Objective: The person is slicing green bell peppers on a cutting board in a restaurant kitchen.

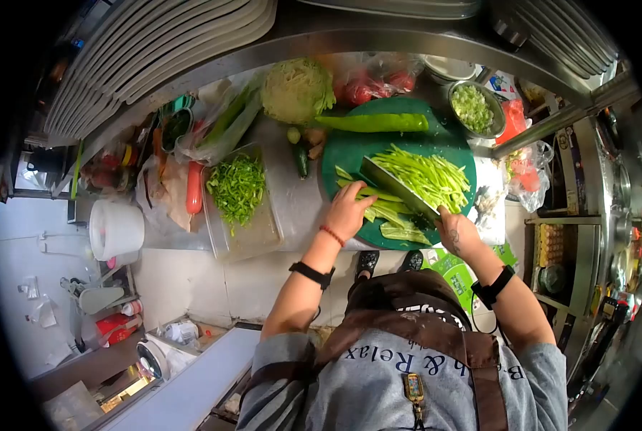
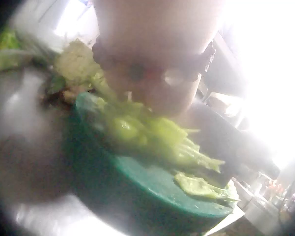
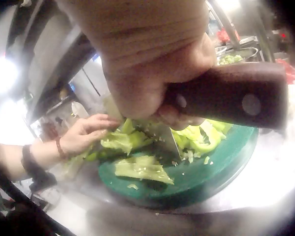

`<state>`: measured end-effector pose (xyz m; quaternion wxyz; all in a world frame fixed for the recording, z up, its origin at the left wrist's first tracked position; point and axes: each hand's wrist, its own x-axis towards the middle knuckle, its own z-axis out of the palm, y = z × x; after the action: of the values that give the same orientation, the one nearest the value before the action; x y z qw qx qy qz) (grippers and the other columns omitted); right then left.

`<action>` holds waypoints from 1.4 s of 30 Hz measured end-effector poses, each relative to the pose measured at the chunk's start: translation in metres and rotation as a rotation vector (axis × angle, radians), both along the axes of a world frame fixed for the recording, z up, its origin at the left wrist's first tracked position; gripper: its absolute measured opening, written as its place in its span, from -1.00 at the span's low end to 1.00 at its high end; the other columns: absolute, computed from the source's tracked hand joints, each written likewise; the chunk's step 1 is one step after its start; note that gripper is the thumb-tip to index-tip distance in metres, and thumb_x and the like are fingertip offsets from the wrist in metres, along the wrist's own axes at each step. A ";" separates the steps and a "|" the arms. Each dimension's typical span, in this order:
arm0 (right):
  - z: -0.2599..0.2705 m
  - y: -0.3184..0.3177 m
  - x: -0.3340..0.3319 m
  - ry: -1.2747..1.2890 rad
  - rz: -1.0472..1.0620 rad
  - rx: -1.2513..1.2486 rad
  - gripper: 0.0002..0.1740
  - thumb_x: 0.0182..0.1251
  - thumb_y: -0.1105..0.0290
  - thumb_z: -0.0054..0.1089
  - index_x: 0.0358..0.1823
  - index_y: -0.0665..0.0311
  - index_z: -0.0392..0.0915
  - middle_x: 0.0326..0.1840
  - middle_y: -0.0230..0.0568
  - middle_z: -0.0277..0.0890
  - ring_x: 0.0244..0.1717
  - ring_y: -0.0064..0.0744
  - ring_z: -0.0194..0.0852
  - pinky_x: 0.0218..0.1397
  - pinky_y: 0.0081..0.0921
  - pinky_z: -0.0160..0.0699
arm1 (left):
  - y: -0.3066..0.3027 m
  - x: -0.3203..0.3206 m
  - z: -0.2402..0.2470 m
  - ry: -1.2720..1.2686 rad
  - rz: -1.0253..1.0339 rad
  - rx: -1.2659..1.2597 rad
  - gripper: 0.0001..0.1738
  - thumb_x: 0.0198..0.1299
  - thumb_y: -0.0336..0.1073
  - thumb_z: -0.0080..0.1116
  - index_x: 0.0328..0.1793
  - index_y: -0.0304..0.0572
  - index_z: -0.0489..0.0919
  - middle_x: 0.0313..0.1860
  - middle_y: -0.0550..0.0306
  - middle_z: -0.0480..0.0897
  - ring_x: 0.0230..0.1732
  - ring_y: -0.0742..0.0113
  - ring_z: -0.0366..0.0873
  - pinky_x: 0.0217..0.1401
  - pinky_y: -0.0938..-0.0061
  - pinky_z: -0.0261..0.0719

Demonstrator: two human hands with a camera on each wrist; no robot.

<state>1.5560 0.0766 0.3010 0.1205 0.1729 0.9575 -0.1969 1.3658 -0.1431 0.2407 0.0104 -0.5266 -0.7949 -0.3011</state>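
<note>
In the head view my right hand (image 1: 459, 233) grips a cleaver (image 1: 400, 188), its blade standing on the round green cutting board (image 1: 450, 140). The dark riveted handle (image 3: 231, 96) sticks out of my fist in the right wrist view. Right of the blade lies a pile of thin green pepper strips (image 1: 428, 176). My left hand (image 1: 346, 214) rests its fingers on flattened green pepper pieces (image 1: 387, 215) left of the blade. Nearer the board's front edge lies a loose pepper piece (image 3: 142, 169) with seeds. A whole long green pepper (image 1: 375, 123) lies at the back of the board.
Left of the board stands a clear tray (image 1: 263, 226) of chopped greens (image 1: 236, 188). A cabbage (image 1: 297, 90) and bagged red vegetables (image 1: 378, 86) sit behind. A metal bowl (image 1: 473, 109) of chopped pale green vegetable stands back right. A steel shelf (image 1: 378, 37) overhangs the counter.
</note>
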 end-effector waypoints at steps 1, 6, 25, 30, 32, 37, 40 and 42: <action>-0.002 0.001 0.000 -0.019 0.008 0.005 -0.81 0.40 0.32 0.02 -0.11 0.27 0.34 -0.45 0.22 0.58 -0.33 0.25 0.60 -0.25 0.05 0.56 | 0.001 0.005 0.002 0.007 0.018 0.107 -0.69 0.19 -0.35 0.19 0.08 -0.07 0.67 0.10 0.04 0.55 0.18 0.03 0.47 0.25 0.20 0.47; 0.004 0.002 -0.002 -0.003 0.009 -0.021 -0.80 0.36 0.36 0.07 -0.11 0.30 0.35 -0.47 0.19 0.57 -0.35 0.24 0.59 -0.26 0.04 0.56 | 0.003 0.013 -0.003 -0.087 -0.144 0.096 -0.57 0.17 -0.30 0.26 0.18 -0.24 0.56 0.15 0.00 0.56 0.22 0.01 0.47 0.25 0.23 0.49; 0.056 -0.007 -0.024 -0.164 0.188 0.120 -0.83 0.32 0.50 -0.14 -0.09 0.36 0.31 -0.50 0.15 0.58 -0.44 0.21 0.61 -0.32 0.00 0.61 | 0.024 0.021 -0.029 -0.056 -0.082 -0.005 -0.77 0.04 -0.30 0.28 -0.16 -0.13 0.60 -0.23 0.11 0.53 -0.08 0.10 0.49 -0.06 0.24 0.53; -0.008 -0.007 -0.009 -0.093 0.148 0.124 -0.83 0.36 0.44 -0.11 -0.08 0.35 0.33 -0.51 0.16 0.58 -0.42 0.13 0.63 -0.31 -0.04 0.59 | 0.026 0.020 -0.020 -0.048 -0.091 0.064 -0.72 0.02 -0.27 0.31 -0.13 -0.14 0.57 -0.18 0.07 0.53 -0.03 0.03 0.48 0.06 0.23 0.51; -0.007 -0.003 -0.017 -0.043 0.110 0.082 -0.81 0.38 0.37 -0.03 -0.08 0.32 0.33 -0.54 0.16 0.55 -0.43 0.18 0.60 -0.34 -0.01 0.56 | 0.022 0.022 -0.004 0.106 -0.052 0.224 -0.64 0.04 -0.24 0.32 -0.03 -0.14 0.56 -0.02 0.03 0.55 0.12 0.00 0.46 0.25 0.23 0.46; -0.010 0.007 -0.015 0.043 0.106 0.039 -0.77 0.36 0.36 0.08 -0.07 0.30 0.35 -0.57 0.18 0.52 -0.43 0.24 0.56 -0.36 0.03 0.52 | 0.015 0.081 -0.045 0.100 -0.244 0.173 -0.66 0.07 -0.29 0.19 0.01 -0.15 0.58 0.04 0.03 0.56 0.15 0.07 0.49 0.16 0.27 0.56; -0.012 0.005 -0.019 0.037 0.106 0.047 -0.76 0.36 0.36 0.08 -0.04 0.30 0.35 -0.57 0.18 0.52 -0.43 0.24 0.56 -0.36 0.04 0.51 | 0.024 0.086 -0.035 0.083 -0.154 0.035 -0.71 0.12 -0.31 0.08 -0.01 -0.14 0.58 -0.06 0.08 0.59 0.09 0.12 0.52 0.07 0.31 0.58; -0.009 0.005 -0.015 0.009 0.097 0.034 -0.75 0.36 0.36 0.08 -0.03 0.30 0.34 -0.56 0.17 0.52 -0.43 0.24 0.57 -0.36 0.05 0.51 | 0.030 0.085 -0.029 0.091 -0.155 -0.042 -0.74 0.14 -0.31 0.06 -0.05 -0.14 0.58 -0.20 0.16 0.58 -0.04 0.17 0.54 -0.04 0.34 0.58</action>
<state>1.5409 0.0818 0.2924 0.1225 0.1275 0.9685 -0.1752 1.4504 -0.1132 0.2118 0.0120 -0.5998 -0.7565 -0.2602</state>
